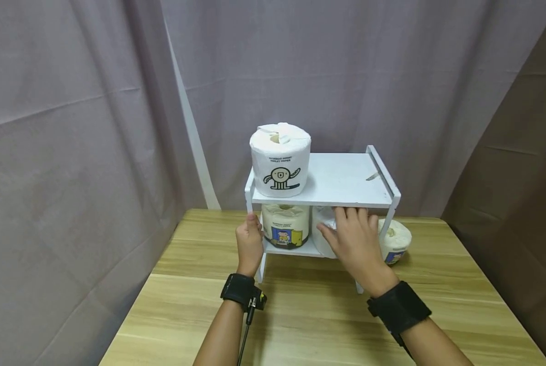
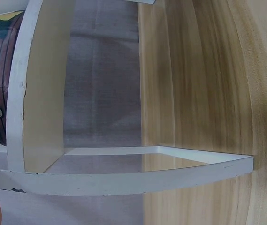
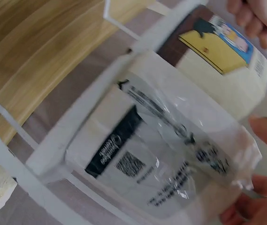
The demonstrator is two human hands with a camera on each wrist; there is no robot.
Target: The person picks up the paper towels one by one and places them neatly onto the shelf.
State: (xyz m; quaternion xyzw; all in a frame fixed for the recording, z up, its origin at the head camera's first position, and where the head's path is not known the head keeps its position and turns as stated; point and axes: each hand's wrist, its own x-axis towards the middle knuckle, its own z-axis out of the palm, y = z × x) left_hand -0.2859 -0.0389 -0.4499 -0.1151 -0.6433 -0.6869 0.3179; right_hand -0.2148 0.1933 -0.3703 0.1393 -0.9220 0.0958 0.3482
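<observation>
A small white two-tier shelf rack (image 1: 346, 175) stands on the wooden table. My left hand (image 1: 250, 241) grips its left side post, thumb up, just below the upper board. Under that board, my right hand (image 1: 357, 244) holds a plastic-wrapped tissue pack (image 3: 156, 154) at the lower shelf. Thumb and fingers curl round the pack's end in the right wrist view. Left of the pack, a toilet paper roll (image 1: 285, 229) with a blue and yellow print sits on the lower shelf. Another toilet paper roll (image 1: 280, 160), with a cartoon figure, stands on the upper board's left end.
A third toilet paper roll (image 1: 395, 241) rests on the table, behind the rack's right leg. The wooden table (image 1: 309, 330) spreads out in front. Grey curtains (image 1: 323, 76) hang behind and at the left; a brown curtain (image 1: 520, 193) hangs at the right.
</observation>
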